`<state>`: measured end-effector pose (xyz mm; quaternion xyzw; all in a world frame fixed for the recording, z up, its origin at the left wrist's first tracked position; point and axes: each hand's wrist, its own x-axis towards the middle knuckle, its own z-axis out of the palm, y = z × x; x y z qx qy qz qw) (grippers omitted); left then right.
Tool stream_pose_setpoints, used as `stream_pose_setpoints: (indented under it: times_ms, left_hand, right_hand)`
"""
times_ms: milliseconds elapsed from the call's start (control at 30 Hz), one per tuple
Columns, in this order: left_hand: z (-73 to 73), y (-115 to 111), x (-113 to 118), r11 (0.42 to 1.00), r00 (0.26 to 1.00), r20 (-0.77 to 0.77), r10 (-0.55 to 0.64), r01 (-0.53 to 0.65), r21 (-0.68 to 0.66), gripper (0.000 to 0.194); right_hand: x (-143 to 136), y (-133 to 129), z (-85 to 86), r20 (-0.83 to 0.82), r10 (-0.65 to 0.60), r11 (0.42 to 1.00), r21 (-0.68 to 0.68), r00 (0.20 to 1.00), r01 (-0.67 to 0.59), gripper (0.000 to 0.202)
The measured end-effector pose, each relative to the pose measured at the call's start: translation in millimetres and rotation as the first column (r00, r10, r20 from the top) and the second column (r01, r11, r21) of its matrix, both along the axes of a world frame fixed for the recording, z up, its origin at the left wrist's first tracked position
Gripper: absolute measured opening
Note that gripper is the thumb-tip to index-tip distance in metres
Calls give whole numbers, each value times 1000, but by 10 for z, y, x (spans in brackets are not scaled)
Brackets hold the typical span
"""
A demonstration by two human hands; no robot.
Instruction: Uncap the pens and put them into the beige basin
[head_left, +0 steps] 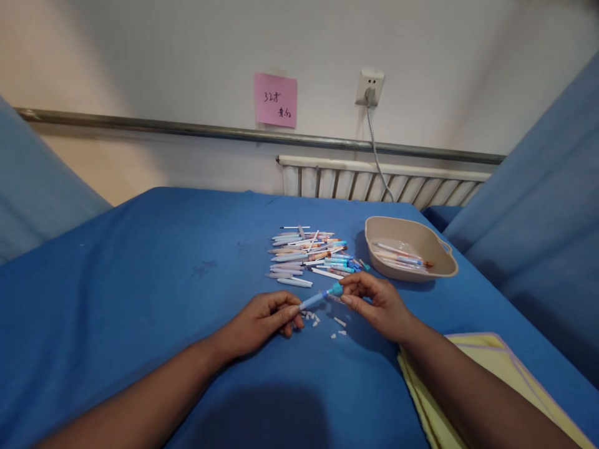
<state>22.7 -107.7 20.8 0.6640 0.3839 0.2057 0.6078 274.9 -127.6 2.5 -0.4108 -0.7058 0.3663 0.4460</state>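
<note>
A light blue pen (314, 300) with a teal end piece is held between both hands above the blue cloth. My left hand (271, 317) pinches its lower left end. The fingers of my right hand (372, 302) are closed on the teal piece (336, 289) at the upper right end. Small white pieces (340, 322) lie on the cloth below the pen. Just beyond the hands is a pile of pens and pen parts (294, 257) in white, pale blue, orange and teal.
A beige basket (444, 265) holding several pens stands at the right. A yellow cloth (486, 362) lies under my right forearm. Behind the blue-covered table (154, 268) are a metal rail (196, 130), a radiator (346, 181) and a socket with a cable (370, 87).
</note>
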Motion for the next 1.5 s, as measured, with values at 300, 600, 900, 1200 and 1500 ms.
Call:
stream_pose_setpoints:
  times_ms: [300,600,900,1200,1500]
  left_hand:
    - [-42,66,-19,962,970,182,161,-114,-246,30]
    - [65,158,229,953,955,166,247,-209,-218,34]
    - [721,722,1239,858,976,-211,-57,156,490,32]
    - [790,1160,2398,467,718,-695,34,604,646,20]
    - [464,1226,2752,410,524,-846,98,753,514,24]
  right_hand:
    - [-44,61,-96,26,-19,995,-100,999,21,20]
    - [-73,110,-177,103,39,993,-118,994,-27,13]
    - [-77,197,-71,384,20,1000,15,923,-28,18]
    - [4,204,65,570,11,988,123,822,-99,27]
    - [25,224,127,626,57,983,101,777,-153,29]
